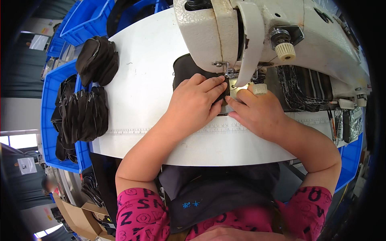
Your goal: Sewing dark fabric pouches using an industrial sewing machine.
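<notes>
A black fabric piece [185,66] with a rounded edge lies under the needle area of a white sewing machine [241,36]. On top of it my left hand [197,98] rests, fingers stretched flat and their tips close to the presser foot [230,73]. My right hand [259,110] is at the right edge of the same fabric, its index finger and thumb closed at that edge and the other fingers curled. Its grip is partly hidden by the machine's pale knob [260,89]. Part of the fabric is covered by my left hand.
Stacked black fabric pieces [90,114] hang over a blue bin [49,120] at the left, with another stack [97,60] on the white table [136,92]. Dark pieces with loose threads [307,88] lie right of the needle. A printed ruler strip [132,131] crosses the table.
</notes>
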{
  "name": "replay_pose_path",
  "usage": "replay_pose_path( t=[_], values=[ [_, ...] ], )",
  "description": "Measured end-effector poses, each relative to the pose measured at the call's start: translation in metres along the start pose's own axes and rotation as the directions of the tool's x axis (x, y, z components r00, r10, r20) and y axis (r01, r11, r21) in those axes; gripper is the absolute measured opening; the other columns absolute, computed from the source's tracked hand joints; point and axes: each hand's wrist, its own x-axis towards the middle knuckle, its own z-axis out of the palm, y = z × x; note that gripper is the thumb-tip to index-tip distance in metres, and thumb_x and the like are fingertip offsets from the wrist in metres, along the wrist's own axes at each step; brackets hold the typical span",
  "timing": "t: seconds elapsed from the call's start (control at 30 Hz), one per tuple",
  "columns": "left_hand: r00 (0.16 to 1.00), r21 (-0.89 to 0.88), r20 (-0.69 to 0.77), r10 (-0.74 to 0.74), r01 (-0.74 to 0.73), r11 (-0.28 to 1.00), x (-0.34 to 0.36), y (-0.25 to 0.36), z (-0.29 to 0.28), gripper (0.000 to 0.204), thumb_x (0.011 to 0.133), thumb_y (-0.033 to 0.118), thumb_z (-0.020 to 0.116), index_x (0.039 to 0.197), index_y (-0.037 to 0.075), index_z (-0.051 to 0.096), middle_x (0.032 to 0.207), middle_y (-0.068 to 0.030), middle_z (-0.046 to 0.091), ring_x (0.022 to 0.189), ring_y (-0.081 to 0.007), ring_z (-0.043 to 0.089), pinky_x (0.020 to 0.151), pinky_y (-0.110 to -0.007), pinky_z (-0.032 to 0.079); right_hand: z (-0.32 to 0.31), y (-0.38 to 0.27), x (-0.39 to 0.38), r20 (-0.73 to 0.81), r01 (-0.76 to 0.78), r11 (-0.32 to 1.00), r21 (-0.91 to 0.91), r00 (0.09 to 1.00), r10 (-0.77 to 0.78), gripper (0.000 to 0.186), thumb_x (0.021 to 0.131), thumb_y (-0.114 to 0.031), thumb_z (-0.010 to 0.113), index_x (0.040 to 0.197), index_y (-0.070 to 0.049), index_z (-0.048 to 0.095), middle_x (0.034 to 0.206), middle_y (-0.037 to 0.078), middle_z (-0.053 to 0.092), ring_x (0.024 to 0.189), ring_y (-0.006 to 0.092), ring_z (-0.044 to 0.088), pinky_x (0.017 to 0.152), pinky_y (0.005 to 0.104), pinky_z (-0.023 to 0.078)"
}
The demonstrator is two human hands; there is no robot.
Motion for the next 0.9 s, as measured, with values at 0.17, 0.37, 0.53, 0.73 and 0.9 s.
replay_pose_path(
  t=[0.17, 0.37, 0.53, 0.73, 0.9],
  values=[
    [1.0, 0.026, -0.001, 0.005, -0.005, 1.0, 0.001, 0.0, -0.001, 0.036, 0.084, 0.017, 0.073, 0.118, 0.005, 0.077, 0.125, -0.0036, 0.074, 0.097, -0.0224, 0.064, 0.086, -0.034, 0.056, 0.001, 0.0, 0.0, -0.024, 0.012, 1.0, 0.005, 1.0, -0.012, 0.039, 0.084, -0.029, 0.081, 0.116, -0.008, 0.075, 0.089, 0.004, 0.06, 0.081, 0.0254, 0.062, 0.07, 0.039, 0.052],
    [1.0, 0.026, -0.001, -0.014, 0.014, 1.0, 0.0, 0.003, 0.0, 0.036, 0.084, 0.017, 0.073, 0.117, 0.004, 0.077, 0.124, -0.0041, 0.075, 0.095, -0.022, 0.065, 0.087, -0.033, 0.057, 0.0, 0.0, -0.001, -0.025, 0.011, 1.0, -0.006, 1.0, -0.012, 0.038, 0.084, -0.03, 0.081, 0.116, -0.009, 0.075, 0.088, 0.003, 0.06, 0.081, 0.0252, 0.062, 0.07, 0.0392, 0.052],
    [0.995, 0.033, 0.034, -0.094, 0.093, 0.995, 0.001, 0.005, -0.001, 0.038, 0.086, 0.018, 0.074, 0.123, 0.011, 0.077, 0.125, -0.0006, 0.076, 0.108, -0.0237, 0.07, 0.092, -0.036, 0.058, 0.001, 0.002, 0.001, -0.021, 0.008, 1.0, -0.028, 1.0, -0.009, 0.039, 0.085, -0.031, 0.08, 0.117, -0.008, 0.075, 0.087, 0.004, 0.063, 0.083, 0.0259, 0.064, 0.072, 0.04, 0.052],
    [1.0, 0.097, -0.007, -0.011, 0.011, 0.995, 0.003, -0.003, 0.005, 0.039, 0.084, 0.017, 0.072, 0.119, 0.001, 0.076, 0.125, -0.0067, 0.075, 0.096, -0.0245, 0.063, 0.086, -0.033, 0.057, 0.003, 0.005, 0.005, -0.057, 0.008, 0.999, -0.036, 0.998, -0.01, 0.042, 0.088, -0.032, 0.079, 0.12, -0.007, 0.074, 0.088, 0.005, 0.067, 0.085, 0.0282, 0.066, 0.076, 0.041, 0.052],
    [0.996, -0.136, 0.07, -0.062, 0.071, 0.988, 0.004, -0.013, -0.006, 0.035, 0.086, 0.021, 0.077, 0.117, 0.006, 0.077, 0.126, -0.0055, 0.074, 0.104, -0.0266, 0.066, 0.091, -0.036, 0.057, -0.001, 0.002, 0.004, -0.005, -0.047, 0.998, -0.035, 0.999, 0.047, 0.042, 0.089, -0.03, 0.078, 0.123, -0.006, 0.074, 0.09, 0.006, 0.067, 0.085, 0.0287, 0.065, 0.076, 0.0419, 0.053]
  ],
)
